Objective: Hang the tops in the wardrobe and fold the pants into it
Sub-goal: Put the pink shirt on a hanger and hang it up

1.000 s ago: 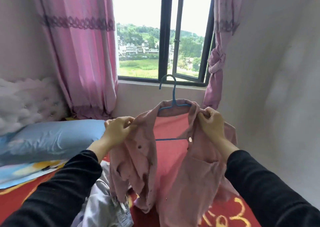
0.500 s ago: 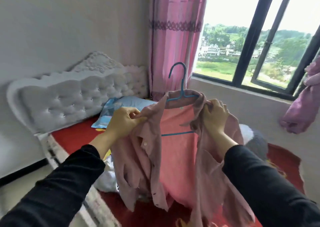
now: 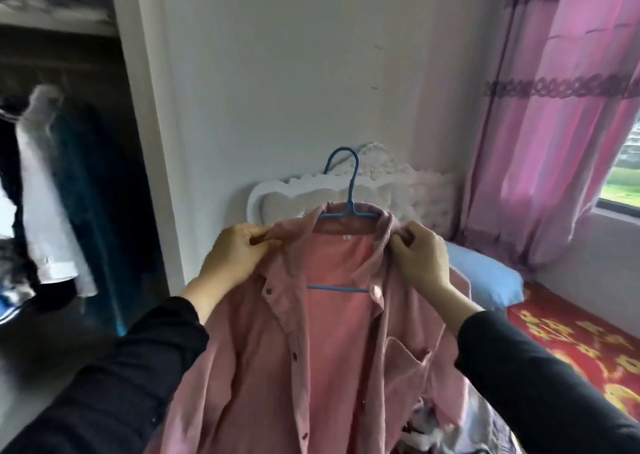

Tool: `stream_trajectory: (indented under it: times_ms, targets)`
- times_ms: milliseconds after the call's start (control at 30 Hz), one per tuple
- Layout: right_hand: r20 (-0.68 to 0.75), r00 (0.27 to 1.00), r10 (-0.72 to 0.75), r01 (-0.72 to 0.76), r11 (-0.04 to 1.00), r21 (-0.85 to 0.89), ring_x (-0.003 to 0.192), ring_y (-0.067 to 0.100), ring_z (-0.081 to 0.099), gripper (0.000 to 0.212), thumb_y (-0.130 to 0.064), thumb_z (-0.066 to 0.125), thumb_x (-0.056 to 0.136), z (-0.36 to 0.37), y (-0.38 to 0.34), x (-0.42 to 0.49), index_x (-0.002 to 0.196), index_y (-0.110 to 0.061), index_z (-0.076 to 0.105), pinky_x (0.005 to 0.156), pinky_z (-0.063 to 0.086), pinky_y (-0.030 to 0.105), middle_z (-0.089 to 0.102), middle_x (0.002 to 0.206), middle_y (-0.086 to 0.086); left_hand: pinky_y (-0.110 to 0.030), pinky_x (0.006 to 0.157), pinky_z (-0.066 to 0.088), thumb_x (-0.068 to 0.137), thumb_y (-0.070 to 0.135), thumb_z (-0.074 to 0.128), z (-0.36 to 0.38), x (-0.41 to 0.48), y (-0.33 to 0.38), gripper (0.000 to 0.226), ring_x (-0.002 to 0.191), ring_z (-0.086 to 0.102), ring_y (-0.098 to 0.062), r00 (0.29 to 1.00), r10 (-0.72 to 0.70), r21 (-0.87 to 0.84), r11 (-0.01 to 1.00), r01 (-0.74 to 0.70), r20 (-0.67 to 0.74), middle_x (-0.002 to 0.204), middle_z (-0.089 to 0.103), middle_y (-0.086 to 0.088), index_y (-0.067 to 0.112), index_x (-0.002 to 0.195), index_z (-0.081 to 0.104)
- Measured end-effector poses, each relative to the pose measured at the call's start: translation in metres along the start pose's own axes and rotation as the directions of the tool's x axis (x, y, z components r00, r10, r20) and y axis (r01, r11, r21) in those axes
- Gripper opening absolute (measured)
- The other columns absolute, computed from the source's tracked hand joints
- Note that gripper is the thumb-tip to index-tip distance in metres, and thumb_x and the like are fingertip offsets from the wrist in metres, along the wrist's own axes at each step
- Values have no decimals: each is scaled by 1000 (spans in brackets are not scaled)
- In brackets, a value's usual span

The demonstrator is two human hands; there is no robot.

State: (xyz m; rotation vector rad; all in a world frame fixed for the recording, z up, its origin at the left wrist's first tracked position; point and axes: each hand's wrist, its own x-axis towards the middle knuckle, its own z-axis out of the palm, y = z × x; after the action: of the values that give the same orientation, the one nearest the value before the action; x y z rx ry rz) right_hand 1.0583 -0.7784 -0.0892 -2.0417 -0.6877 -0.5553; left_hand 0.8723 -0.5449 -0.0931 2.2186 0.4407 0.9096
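Note:
A pink button-up shirt hangs open on a blue hanger in front of me, its hook pointing up. My left hand pinches the shirt's left collar and shoulder. My right hand grips the right collar and shoulder. The open wardrobe is at the left, with dark and white clothes hanging inside, blurred.
A white wardrobe frame post stands between the wardrobe and the wall. Behind the shirt are a white tufted headboard, a blue pillow and a red patterned bedspread. Pink curtains and a window are at the right.
My view has swung left from the window and bed toward the wardrobe. Both hands keep hold of the shirt on the hanger and carry it along.

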Motion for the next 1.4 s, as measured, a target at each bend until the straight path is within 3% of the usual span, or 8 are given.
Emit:
stream_trajectory:
  times_ms: [133,300,433,700,867,1067,1233,1400]
  targets:
    - [86,996,4,-10,998,68,59,26,45,34,-19,61,81,83,-49,-4,58,-18,37,56,29,32,44,52,-4,-23,67,46,87,41,64,-49,14,-57,8,80,59,-5,996,-76,172,981,83,-50,84,65,12,41,85,71]
    - [221,973,-64,35,991,132,64,27,52,22,-20,60,83,178,-112,-10,65,-13,48,56,35,33,53,60,0,-24,51,30,90,23,64,-103,30,-120,42,57,46,-12,983,-137,243,956,163,-120,57,48,9,28,50,49]
    - [334,932,-142,81,979,190,64,28,50,21,-17,59,83,237,-156,2,65,-13,49,59,36,35,51,59,1,-24,49,25,90,23,63,-140,49,-164,45,55,43,-15,968,-163,292,932,214,-190,57,43,3,17,50,43]
    - [762,621,-184,23,976,217,53,9,37,26,-25,67,77,325,-231,46,56,-13,56,46,31,21,41,54,-9,-5,59,35,90,12,60,-179,94,-242,16,67,48,-12,909,-276,210,913,350,-312,80,60,-5,4,80,70]
    - [749,644,-156,-133,941,310,47,9,32,33,-23,61,81,384,-266,65,53,-19,45,42,28,18,37,49,-9,-19,68,47,87,35,52,-200,152,-301,18,82,62,-20,872,-409,210,858,468,-269,86,69,3,28,87,69]
    - [742,658,-129,-250,892,377,57,11,43,20,-24,59,86,468,-310,84,68,-14,61,53,37,22,49,61,-3,-31,74,46,95,24,43,-227,223,-346,27,74,56,-17,805,-589,-37,808,588,-66,78,61,1,22,73,59]
    - [721,675,-159,-295,837,461,58,10,46,29,-18,53,91,526,-363,112,62,-16,58,55,38,21,51,60,-6,-36,88,55,93,37,55,-271,272,-383,28,92,70,-19,788,-611,-222,760,611,76,96,75,-3,17,100,74]
    - [634,753,-177,-245,819,519,60,9,48,18,-18,48,96,573,-420,151,83,-13,60,50,36,15,54,69,-4,-38,83,55,88,29,63,-318,329,-396,21,93,68,-19,815,-580,-309,777,549,-10,98,74,-6,15,96,76]
